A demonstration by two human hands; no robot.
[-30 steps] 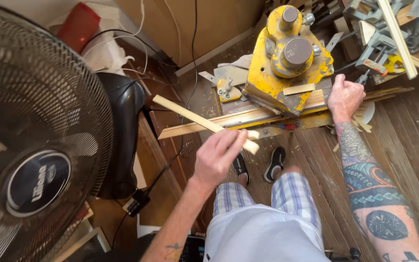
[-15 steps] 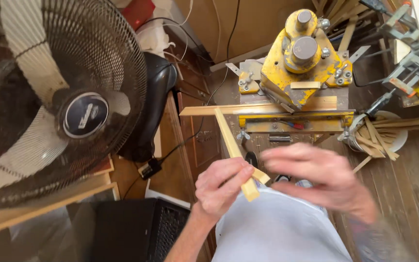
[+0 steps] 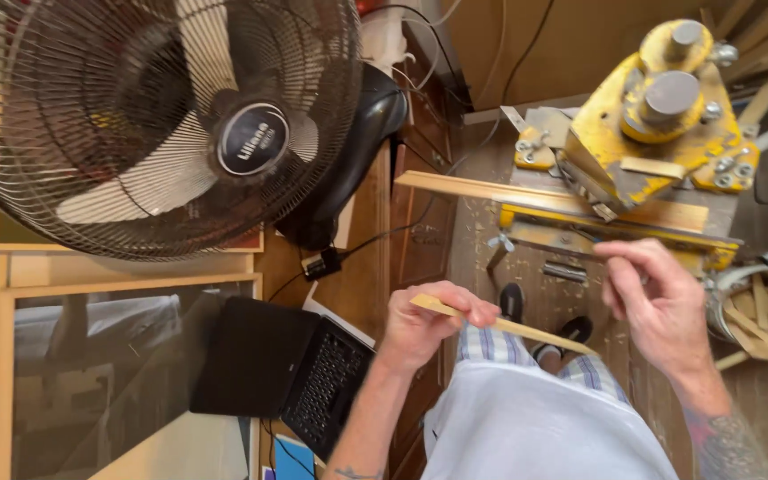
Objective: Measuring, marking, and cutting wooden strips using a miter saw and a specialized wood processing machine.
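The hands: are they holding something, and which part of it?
The left hand grips a thin wooden strip near one end. The right hand holds nothing.

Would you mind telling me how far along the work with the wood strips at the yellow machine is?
Done: offcuts fill the bucket. In hand: the left hand grips a thin wood strip; the right hand hovers empty. Left: another strip lies across the yellow machine.

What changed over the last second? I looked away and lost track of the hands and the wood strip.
The right hand left the yellow metal cutting machine and came in toward the thin pale wooden strip, now open beside its far end without touching. The left hand turned the strip from pointing up-left to lying crosswise. Its grip stayed, and a long strip stayed on the machine.
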